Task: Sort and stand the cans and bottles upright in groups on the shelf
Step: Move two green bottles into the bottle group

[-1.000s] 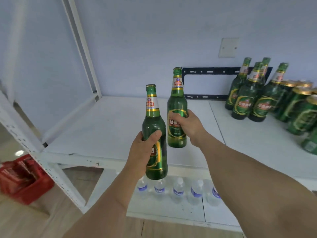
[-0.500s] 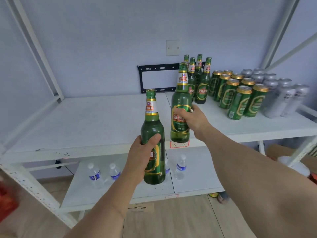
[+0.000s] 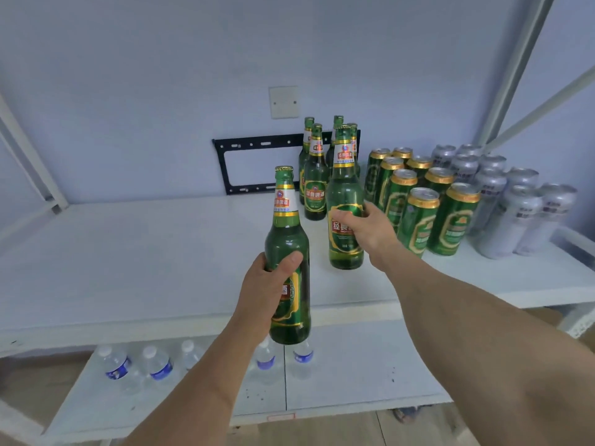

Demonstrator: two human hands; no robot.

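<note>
My left hand (image 3: 267,291) grips a green beer bottle (image 3: 287,239) upright, held in front of the white shelf's (image 3: 135,252) front edge. My right hand (image 3: 367,228) grips a second green bottle (image 3: 344,188) upright, low over the shelf, just in front of a group of upright green bottles (image 3: 315,175) at the back. Right of them stand several green cans with gold tops (image 3: 418,204), then several silver cans (image 3: 508,204) at the far right.
A black metal bracket (image 3: 257,146) leans against the wall behind the bottles. Small water bottles (image 3: 154,365) stand on the lower shelf (image 3: 354,381). White frame posts rise at the left (image 3: 29,156) and right (image 3: 518,66).
The view has swung right and closer to the shelf. My right hand has carried its bottle forward toward the bottle group; my left hand still holds its bottle nearer to me.
</note>
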